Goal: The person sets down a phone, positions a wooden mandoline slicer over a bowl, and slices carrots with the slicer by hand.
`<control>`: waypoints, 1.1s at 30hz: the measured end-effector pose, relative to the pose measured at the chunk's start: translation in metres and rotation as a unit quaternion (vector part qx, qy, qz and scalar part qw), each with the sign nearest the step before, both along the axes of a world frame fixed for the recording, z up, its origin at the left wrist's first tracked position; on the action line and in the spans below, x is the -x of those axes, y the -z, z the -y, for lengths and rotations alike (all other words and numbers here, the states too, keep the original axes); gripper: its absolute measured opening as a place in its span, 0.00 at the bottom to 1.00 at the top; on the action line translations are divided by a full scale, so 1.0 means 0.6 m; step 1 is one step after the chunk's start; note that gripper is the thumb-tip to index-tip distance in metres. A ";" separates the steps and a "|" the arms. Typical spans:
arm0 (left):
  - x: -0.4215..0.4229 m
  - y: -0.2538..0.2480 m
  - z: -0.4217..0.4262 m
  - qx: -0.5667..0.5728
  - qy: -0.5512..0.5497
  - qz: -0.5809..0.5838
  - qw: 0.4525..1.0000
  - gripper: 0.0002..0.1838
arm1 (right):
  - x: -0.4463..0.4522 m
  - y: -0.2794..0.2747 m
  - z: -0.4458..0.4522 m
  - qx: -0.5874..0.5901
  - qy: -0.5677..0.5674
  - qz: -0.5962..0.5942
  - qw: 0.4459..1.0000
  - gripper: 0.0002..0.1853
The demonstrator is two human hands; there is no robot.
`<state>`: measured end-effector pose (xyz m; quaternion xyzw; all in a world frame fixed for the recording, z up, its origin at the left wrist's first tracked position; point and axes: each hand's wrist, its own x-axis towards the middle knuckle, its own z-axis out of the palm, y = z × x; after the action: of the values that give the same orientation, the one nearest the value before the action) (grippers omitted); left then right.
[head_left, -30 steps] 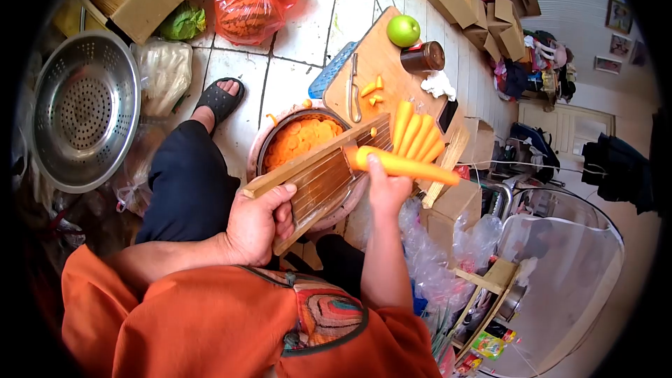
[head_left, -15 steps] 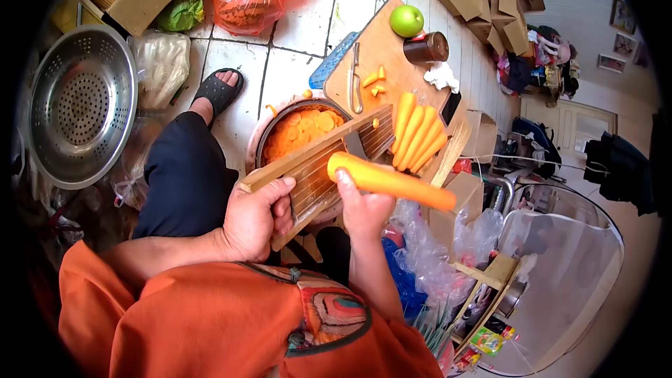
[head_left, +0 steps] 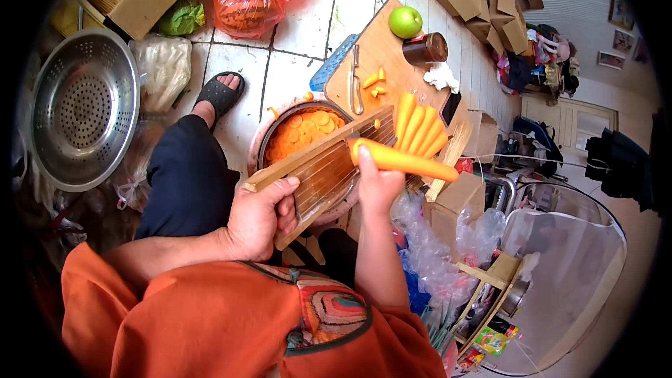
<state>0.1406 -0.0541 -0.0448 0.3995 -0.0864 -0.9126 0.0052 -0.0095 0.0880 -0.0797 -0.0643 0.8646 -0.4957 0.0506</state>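
My left hand (head_left: pixel 260 215) grips the near end of a wooden slicer board (head_left: pixel 318 180), tilted over a round pot (head_left: pixel 262 145). Orange carrot slices (head_left: pixel 302 133) lie in the pot. My right hand (head_left: pixel 380 185) is closed on a peeled carrot (head_left: pixel 409 162), whose thick end rests on the slicer near its blade. Several peeled carrots (head_left: pixel 418 124) lie side by side on the cutting board (head_left: pixel 392 63), beyond the held one. A peeler or knife (head_left: pixel 356 80) and small carrot ends (head_left: pixel 374 78) are on the board too.
A green apple (head_left: pixel 405 22), a dark jar (head_left: pixel 425 49) and white tissue (head_left: pixel 441 77) sit on the board's far side. At left are a steel colander (head_left: pixel 85 108) and a foot in a sandal (head_left: pixel 222 92). A red bag (head_left: pixel 255 0) lies on the floor.
Since half a second ago, my right hand and the carrot have moved right along the slicer, toward its blade. A second ago they were near this same place. My left hand keeps its hold.
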 end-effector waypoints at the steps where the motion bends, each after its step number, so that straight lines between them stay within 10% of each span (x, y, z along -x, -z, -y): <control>1: -0.002 0.000 0.000 0.002 -0.001 -0.001 1.000 0.09 | 0.036 0.026 -0.014 0.005 0.019 -0.002 1.000 0.10; 6: -0.001 -0.002 0.003 0.003 0.006 0.014 1.000 0.09 | -0.026 -0.004 0.003 0.054 0.025 0.051 0.997 0.13; 8: -0.002 0.000 0.001 -0.002 0.009 0.022 1.000 0.09 | -0.061 -0.008 -0.008 -0.052 -0.109 -0.126 0.985 0.16; 12: -0.003 0.003 -0.001 0.003 0.005 0.007 1.000 0.09 | -0.001 0.009 -0.003 -0.099 0.028 -0.020 0.994 0.14; 33: -0.003 0.005 0.002 0.003 0.004 -0.017 1.000 0.10 | 0.046 0.000 -0.068 0.121 -0.065 0.079 0.987 0.21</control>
<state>0.1425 -0.0554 -0.0477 0.3835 -0.0909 -0.9190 0.0044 -0.0370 0.1290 -0.0798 -0.0868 0.7857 -0.5956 0.1426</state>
